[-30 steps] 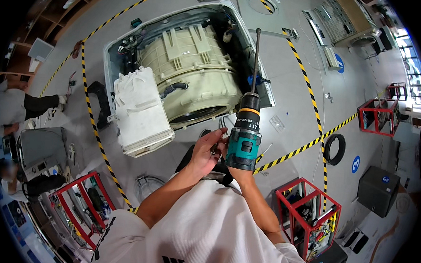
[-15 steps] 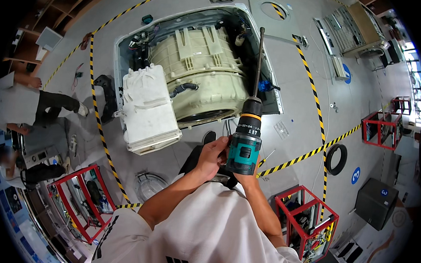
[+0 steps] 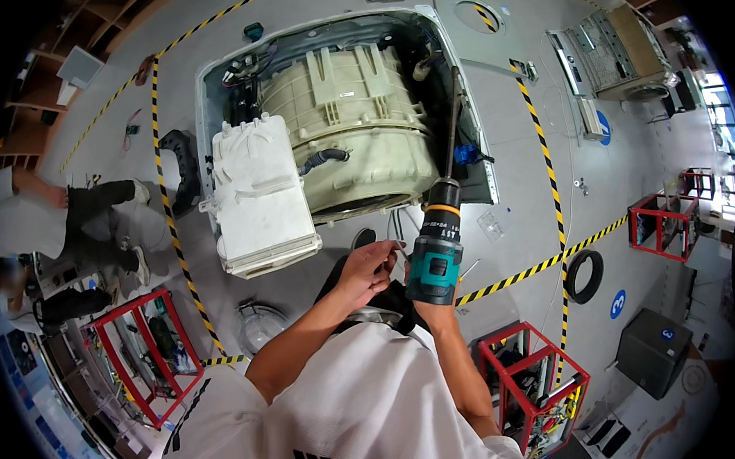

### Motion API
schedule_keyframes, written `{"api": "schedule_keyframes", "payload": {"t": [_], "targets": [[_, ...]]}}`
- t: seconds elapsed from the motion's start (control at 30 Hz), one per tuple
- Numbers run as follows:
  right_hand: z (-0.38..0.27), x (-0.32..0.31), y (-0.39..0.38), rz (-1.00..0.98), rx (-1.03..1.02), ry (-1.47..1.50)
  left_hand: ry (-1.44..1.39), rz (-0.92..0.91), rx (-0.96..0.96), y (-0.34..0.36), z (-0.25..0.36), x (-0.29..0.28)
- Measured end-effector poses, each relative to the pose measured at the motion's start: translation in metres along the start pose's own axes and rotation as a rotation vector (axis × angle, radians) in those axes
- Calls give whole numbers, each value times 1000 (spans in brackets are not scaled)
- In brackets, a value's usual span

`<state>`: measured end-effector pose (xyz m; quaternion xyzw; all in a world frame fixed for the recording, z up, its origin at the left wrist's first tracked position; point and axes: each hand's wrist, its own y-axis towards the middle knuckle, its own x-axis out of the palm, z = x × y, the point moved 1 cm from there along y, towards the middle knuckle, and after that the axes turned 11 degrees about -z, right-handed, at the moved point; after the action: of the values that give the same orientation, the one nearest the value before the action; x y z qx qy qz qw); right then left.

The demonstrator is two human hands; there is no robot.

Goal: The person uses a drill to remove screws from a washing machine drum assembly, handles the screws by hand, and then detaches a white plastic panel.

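Observation:
My right hand [image 3: 434, 310] grips a teal and black cordless drill [image 3: 436, 261], mostly hidden behind its body. A long bit [image 3: 451, 126] points up from its chuck over an open washing machine cabinet [image 3: 484, 177]. My left hand [image 3: 367, 270], just left of the drill, has thumb and fingers pinched on something small and thin that I cannot make out. The cabinet holds a cream plastic tub [image 3: 350, 155], with a white box-shaped part [image 3: 262, 192] at its left front and a corrugated dark hose [image 3: 325, 158] on it.
Red tool carts stand at lower right [image 3: 529, 368], lower left [image 3: 145, 351] and right [image 3: 663, 226]. A black ring [image 3: 585, 276] lies by striped floor tape. A detached panel [image 3: 450, 36] lies beyond the cabinet. Two people [image 3: 32, 215] are at the left.
The drill has shifted slightly right, and a small gap has opened between it and my left hand. The person at left has moved lower in view.

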<state>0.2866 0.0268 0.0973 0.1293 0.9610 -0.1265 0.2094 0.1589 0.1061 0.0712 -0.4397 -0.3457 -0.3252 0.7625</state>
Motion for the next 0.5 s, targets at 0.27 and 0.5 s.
{"api": "schedule_keyframes", "payload": {"t": [0.27, 0.5], "targets": [[-21, -7, -2, -73, 51, -31, 86, 106, -94, 1, 8, 4], [-26, 0, 1, -180, 129, -17, 176, 144, -91, 1, 7, -1]]}}
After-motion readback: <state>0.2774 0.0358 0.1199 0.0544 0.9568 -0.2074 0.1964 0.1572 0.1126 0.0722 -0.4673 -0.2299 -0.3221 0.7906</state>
